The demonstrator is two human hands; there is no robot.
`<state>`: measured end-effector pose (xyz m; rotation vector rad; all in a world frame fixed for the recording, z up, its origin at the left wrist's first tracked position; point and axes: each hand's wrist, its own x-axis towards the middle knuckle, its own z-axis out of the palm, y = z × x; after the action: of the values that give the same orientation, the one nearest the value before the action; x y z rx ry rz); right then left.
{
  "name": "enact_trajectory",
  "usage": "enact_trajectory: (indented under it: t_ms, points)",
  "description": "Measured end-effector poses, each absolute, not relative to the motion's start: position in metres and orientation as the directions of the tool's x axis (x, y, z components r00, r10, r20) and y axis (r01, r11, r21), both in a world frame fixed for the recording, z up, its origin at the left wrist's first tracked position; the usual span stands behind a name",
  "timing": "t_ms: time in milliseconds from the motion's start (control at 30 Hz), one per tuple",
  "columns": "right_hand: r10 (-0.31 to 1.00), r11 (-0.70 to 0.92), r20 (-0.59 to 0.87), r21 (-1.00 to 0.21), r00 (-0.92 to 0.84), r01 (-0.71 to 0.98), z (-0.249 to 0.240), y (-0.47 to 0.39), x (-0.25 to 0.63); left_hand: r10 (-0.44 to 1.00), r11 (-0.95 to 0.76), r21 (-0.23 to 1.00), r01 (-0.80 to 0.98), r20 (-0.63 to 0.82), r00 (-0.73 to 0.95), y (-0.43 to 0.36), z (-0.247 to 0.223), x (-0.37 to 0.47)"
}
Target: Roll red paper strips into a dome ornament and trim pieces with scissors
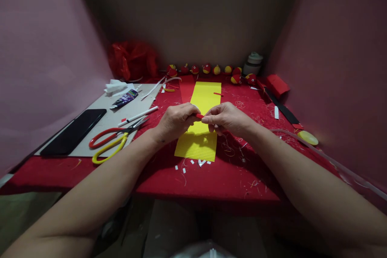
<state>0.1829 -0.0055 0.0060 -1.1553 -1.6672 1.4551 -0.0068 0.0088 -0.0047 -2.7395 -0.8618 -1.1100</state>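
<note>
Between my two hands, above a yellow corrugated sheet (196, 147), is a small red strip (199, 116), probably paper. My left hand (178, 119) pinches its left end. Thumb and fingers of my right hand (225, 117) close on its right end. Part of the strip is hidden by the fingers. Beneath the yellow sheet's upper left side lies a red sheet (186, 88). A thin red sliver (218, 94) rests on the yellow sheet's upper right edge. Small white paper bits (202, 163) are scattered by its lower end.
At left, scissors (123, 135) with red and yellow handles, a black phone (74, 132), a white pen (138, 116) and a glue tube (125, 98) lie on or over a grey board. Several red-and-yellow balls (206, 68) line the back. A red box (277, 85) stands at right.
</note>
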Motion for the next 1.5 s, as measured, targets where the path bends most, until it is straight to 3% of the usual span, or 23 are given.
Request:
enact_trajectory:
  t_ms: [167,433,500,633,700,933,1300,1367,1500]
  points:
    - [0.913,-0.018,-0.103,-0.977,-0.396,0.213,0.005,-0.007,0.182,0.413,-0.846,0.023,0.533,0.661,0.627,0.011,-0.005,-0.007]
    - [0.918,-0.015,-0.078,-0.987,-0.389,0.163,0.005,-0.007,0.179,0.376,-0.85,-0.022,0.527,0.676,0.634,0.011,-0.005,-0.007]
    - [0.915,-0.004,-0.059,-0.99,-0.4,0.138,0.004,-0.007,0.18,0.422,-0.857,0.079,0.508,0.673,0.608,0.007,-0.002,-0.006]
    - [0.875,0.003,0.013,-1.0,-0.485,-0.02,0.005,-0.008,0.183,0.598,-0.801,0.487,0.348,0.625,0.502,-0.002,0.006,-0.003]
    - [0.86,-0.009,0.02,-0.999,-0.51,-0.053,0.006,-0.009,0.183,0.625,-0.775,0.563,0.288,0.615,0.48,-0.005,0.008,-0.002]
    - [0.874,-0.001,-0.038,-0.997,-0.485,0.076,0.007,-0.007,0.183,0.559,-0.823,0.356,0.442,0.645,0.521,0.0,0.007,-0.007]
    - [0.91,0.099,0.008,-0.975,-0.414,0.199,0.005,-0.007,0.179,0.422,-0.851,0.04,0.523,0.644,0.638,0.006,0.007,-0.007]
    - [0.903,0.099,0.011,-0.978,-0.43,0.182,0.005,-0.006,0.18,0.438,-0.853,0.081,0.515,0.648,0.623,0.005,0.008,-0.006]
    - [0.863,0.052,0.035,-0.998,-0.505,0.019,0.009,-0.006,0.183,0.603,-0.795,0.423,0.434,0.621,0.5,-0.002,0.011,-0.006]
